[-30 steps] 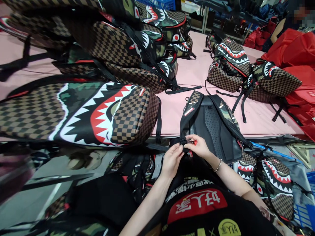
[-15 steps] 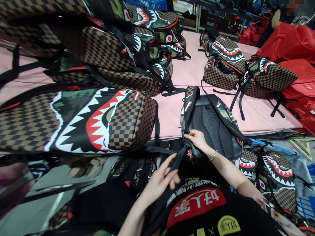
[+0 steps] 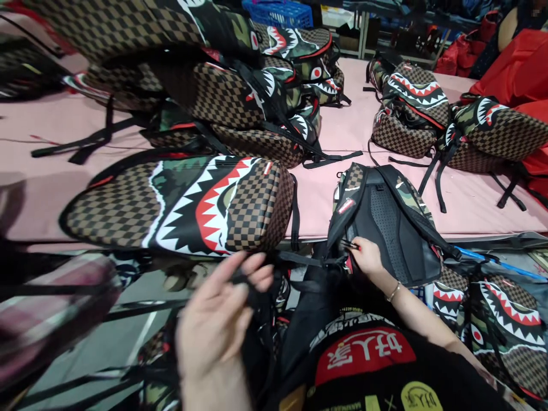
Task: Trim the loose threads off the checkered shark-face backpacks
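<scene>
My right hand (image 3: 366,256) is closed at the lower left edge of a backpack (image 3: 389,222), which lies back panel up over the table's front edge. Small dark, pointed thread snips (image 3: 350,245) stick out from its fingers. Further left, my left hand (image 3: 222,314) is raised and slightly blurred. Its fingers curl loosely, apart from the thumb; I make out nothing held. A black strap (image 3: 302,259) runs from the backpack toward that hand. Just beyond my left fingertips, another backpack (image 3: 192,205) with checks, camouflage and a red shark mouth lies on its back.
More shark-print backpacks (image 3: 231,91) are piled at the left of the pink table (image 3: 342,128). A smaller group (image 3: 415,108) lies at the right, near red bags (image 3: 514,74). Backpacks (image 3: 505,319) also stand below the table at right. A blue crate (image 3: 278,12) sits behind.
My left hand has swung left, away from the backpack's strap and toward the camera. My right hand stays at the backpack's side. The view has shifted left.
</scene>
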A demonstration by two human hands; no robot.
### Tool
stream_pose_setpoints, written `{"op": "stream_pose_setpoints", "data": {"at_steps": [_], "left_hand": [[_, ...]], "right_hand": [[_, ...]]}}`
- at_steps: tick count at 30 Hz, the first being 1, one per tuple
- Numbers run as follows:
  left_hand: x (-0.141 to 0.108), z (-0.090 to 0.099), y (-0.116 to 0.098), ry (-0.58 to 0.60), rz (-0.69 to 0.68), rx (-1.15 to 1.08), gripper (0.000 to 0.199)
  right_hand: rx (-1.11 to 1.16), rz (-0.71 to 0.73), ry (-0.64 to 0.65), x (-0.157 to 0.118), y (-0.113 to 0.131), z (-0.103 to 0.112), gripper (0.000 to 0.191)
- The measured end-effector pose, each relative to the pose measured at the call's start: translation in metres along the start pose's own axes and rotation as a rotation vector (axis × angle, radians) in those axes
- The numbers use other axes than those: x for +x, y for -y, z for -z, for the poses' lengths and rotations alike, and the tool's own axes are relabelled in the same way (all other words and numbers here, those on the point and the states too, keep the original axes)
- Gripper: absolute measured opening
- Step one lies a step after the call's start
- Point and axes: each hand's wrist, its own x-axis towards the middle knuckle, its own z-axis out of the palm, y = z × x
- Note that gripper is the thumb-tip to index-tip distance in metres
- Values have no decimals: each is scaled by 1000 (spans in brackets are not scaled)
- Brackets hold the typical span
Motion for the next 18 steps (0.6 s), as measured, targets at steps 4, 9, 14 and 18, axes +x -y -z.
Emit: {"op": "stream_pose_setpoints", "data": {"at_steps": [4,9,14,18], "left_hand": [[10,-37,24,223,180,-132,67],[6,-47,38,284,238,-162,66],[6,-44,42,331,279,-119,67],[4,-47,47,316,290,-146,66]], "right_hand": [[277,59,-96,-24,16,24,23],[374,348,-39,-46,47,41,15],[290,487,-13,-45,52,37,19],[285,531,-28,-41,47,32,22]]}}
